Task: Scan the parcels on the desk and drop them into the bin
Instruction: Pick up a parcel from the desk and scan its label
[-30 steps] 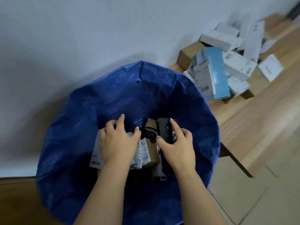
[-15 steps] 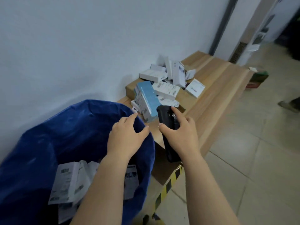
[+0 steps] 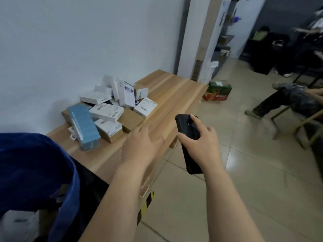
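Note:
A heap of several parcels (image 3: 108, 109), white, brown and one light blue box (image 3: 83, 126), lies on the wooden desk (image 3: 174, 95) against the wall. My left hand (image 3: 141, 149) hovers over the desk's near edge with its fingers relaxed and empty, right of the heap. My right hand (image 3: 201, 142) grips a black handheld scanner (image 3: 187, 126) just off the desk's front edge, over the floor. The blue bin (image 3: 35, 165) stands at the lower left, with white parcels (image 3: 19, 222) inside.
A tall white floor unit (image 3: 204, 41) stands past the desk's far end, with a green and red carton (image 3: 217, 91) on the tiled floor beside it. A seated person's legs (image 3: 279, 100) and chairs are at the right. Black and yellow tape marks the desk's leg.
Both hands have come up out of the bin and moved right over the desk's edge. The left hand has left the parcels in the bin. The view swung right toward the desk.

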